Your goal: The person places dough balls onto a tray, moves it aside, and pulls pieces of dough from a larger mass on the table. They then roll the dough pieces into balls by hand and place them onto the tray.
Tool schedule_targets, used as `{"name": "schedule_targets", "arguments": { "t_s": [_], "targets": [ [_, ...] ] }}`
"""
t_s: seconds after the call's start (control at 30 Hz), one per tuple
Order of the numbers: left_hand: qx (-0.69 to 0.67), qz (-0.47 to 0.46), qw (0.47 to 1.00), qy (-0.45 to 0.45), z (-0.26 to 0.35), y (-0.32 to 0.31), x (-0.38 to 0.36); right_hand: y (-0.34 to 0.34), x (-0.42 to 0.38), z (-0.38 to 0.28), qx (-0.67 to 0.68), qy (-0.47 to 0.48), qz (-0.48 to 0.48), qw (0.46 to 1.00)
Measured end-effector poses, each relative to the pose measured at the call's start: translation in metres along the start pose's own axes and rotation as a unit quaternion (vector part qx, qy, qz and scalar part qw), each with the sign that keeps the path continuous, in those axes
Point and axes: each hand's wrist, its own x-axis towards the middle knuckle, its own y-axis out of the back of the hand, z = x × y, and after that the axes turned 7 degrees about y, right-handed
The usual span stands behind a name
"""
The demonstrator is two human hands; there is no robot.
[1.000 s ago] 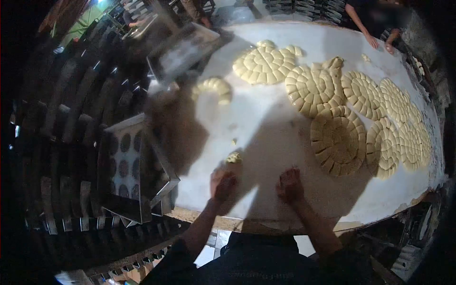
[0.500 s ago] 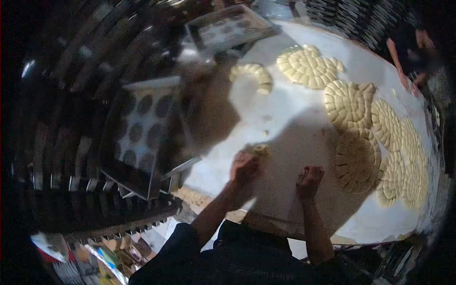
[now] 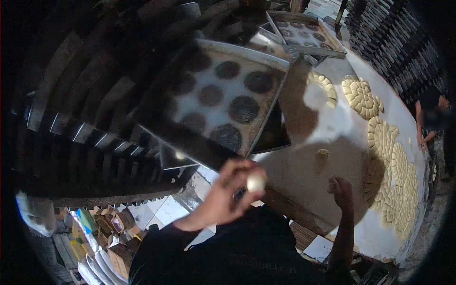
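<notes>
Near the table's (image 3: 332, 128) near edge, item one: left hand (image 3: 228, 194), raised off the surface, fingers curled closed around a small pale dough ball (image 3: 256, 182) pinched at the fingertips. Item two: right hand (image 3: 341, 190), resting palm-down on the floured top close to the same edge; whether anything lies beneath it cannot be told, and its fingers look loosely bent rather than spread. Item three: a small lump of dough (image 3: 323, 154), lying alone on the table beyond the right hand, apart from both hands. Item four: round slabs of scored dough (image 3: 380, 137), cut into many small pieces, laid touching in a line along the table's right side toward its far end. Item five: metal baking tray (image 3: 223, 95) with dark circular marks, tilted, overhanging the table's left edge, just above the left hand. Item six: second tray (image 3: 304, 33) at the far left corner. Item seven: another person's arm (image 3: 420, 137) at the right edge.
</notes>
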Motion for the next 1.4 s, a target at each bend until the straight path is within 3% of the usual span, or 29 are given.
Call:
{"name": "schedule_targets", "arguments": {
  "t_s": [0.03,0.07,0.1,0.17,0.27,0.3,0.33,0.4,0.43,0.47,0.53,0.6,0.63,0.7,0.73,0.77,0.8,0.83,0.87,0.9,0.93,1.0,1.07,1.13,1.23,1.27,1.3,1.33,1.4],
  "targets": [
    [0.069,0.0,0.997,0.038,-0.011,0.02,0.009,-0.009,0.022,-0.027,0.052,0.112,-0.016,0.992],
    [0.096,0.041,0.99,0.099,-0.02,0.029,0.021,-0.01,0.038,-0.08,0.165,0.134,-0.069,0.975],
    [0.119,0.032,0.98,0.159,-0.035,0.035,0.033,-0.02,0.047,-0.129,0.217,0.175,-0.021,0.96],
    [0.152,-0.017,0.974,0.169,-0.064,0.038,0.038,-0.022,0.07,-0.209,0.155,0.338,0.001,0.928],
    [0.221,-0.071,0.957,0.176,-0.076,0.038,0.041,-0.062,0.112,-0.258,0.171,0.456,-0.013,0.873],
    [0.219,-0.082,0.956,0.174,-0.077,0.04,0.041,-0.079,0.126,-0.261,0.157,0.45,-0.046,0.878],
    [0.218,-0.095,0.956,0.172,-0.075,0.042,0.043,-0.088,0.134,-0.261,0.019,0.476,-0.046,0.878],
    [0.23,-0.139,0.941,0.205,-0.059,0.049,0.044,-0.083,0.132,-0.257,-0.06,0.51,0.01,0.858],
    [0.247,-0.054,0.957,0.14,-0.05,0.05,0.039,-0.072,0.127,-0.252,-0.065,0.503,0.017,0.861],
    [0.257,0.033,0.963,0.072,-0.04,0.046,0.038,-0.057,0.119,-0.243,0.004,0.478,0.093,0.873],
    [0.094,0.072,0.985,0.122,-0.005,0.024,0.037,-0.041,0.101,-0.201,0.087,0.371,0.215,0.899],
    [-0.049,0.0,0.999,-0.004,0.027,-0.023,0.053,-0.051,0.084,-0.122,0.112,0.261,0.304,0.909],
    [-0.141,-0.092,0.985,-0.033,0.024,-0.063,0.064,-0.067,0.074,-0.082,0.112,0.157,0.307,0.932],
    [-0.263,-0.155,0.952,-0.033,-0.01,-0.169,0.094,-0.085,0.042,-0.011,0.09,0.116,0.279,0.949],
    [-0.172,-0.12,0.977,0.021,-0.033,-0.219,0.109,-0.095,0.018,0.027,0.047,0.078,0.251,0.964],
    [-0.216,-0.081,0.964,0.135,-0.048,-0.254,0.128,-0.1,-0.012,0.061,0.004,0.042,0.221,0.974],
    [-0.09,0.006,0.993,0.08,-0.075,-0.277,0.156,-0.098,-0.042,0.089,-0.107,0.018,0.177,0.978],
    [-0.218,0.041,0.971,0.087,-0.089,-0.279,0.197,-0.092,-0.069,0.117,-0.264,0.202,0.288,0.898],
    [-0.343,0.078,0.933,0.081,-0.102,-0.282,0.237,-0.081,-0.086,0.122,-0.187,0.101,0.283,0.935],
    [-0.213,0.106,0.954,0.181,-0.095,-0.271,0.276,-0.068,-0.097,0.122,-0.103,-0.002,0.269,0.958],
    [-0.081,0.197,0.947,0.241,-0.078,-0.27,0.316,-0.065,-0.098,0.126,-0.09,-0.01,0.274,0.957],
    [0.127,0.191,0.964,0.136,-0.204,-0.286,0.407,-0.057,-0.095,0.128,-0.069,-0.03,0.283,0.956],
    [0.205,0.18,0.954,0.121,-0.263,-0.285,0.452,-0.049,-0.091,0.132,-0.056,-0.047,0.292,0.953],
    [0.479,-0.065,0.875,0.027,-0.261,-0.285,0.494,-0.05,-0.08,0.148,-0.051,-0.059,0.316,0.945],
    [0.45,0.008,0.892,0.042,-0.249,-0.304,0.484,-0.065,-0.069,0.16,-0.162,0.045,0.45,0.877],
    [0.439,0.031,0.897,0.052,-0.249,-0.305,0.48,-0.062,-0.069,0.16,-0.109,-0.025,0.391,0.913],
    [0.402,-0.027,0.915,0.013,-0.252,-0.3,0.476,-0.058,-0.068,0.157,-0.053,-0.094,0.324,0.94],
    [0.363,-0.083,0.928,-0.025,-0.256,-0.293,0.47,-0.056,-0.066,0.156,-0.049,-0.093,0.321,0.941],
    [0.381,-0.008,0.917,-0.119,-0.265,-0.293,0.439,-0.051,-0.057,0.161,-0.088,-0.056,0.344,0.933]
  ]
}}
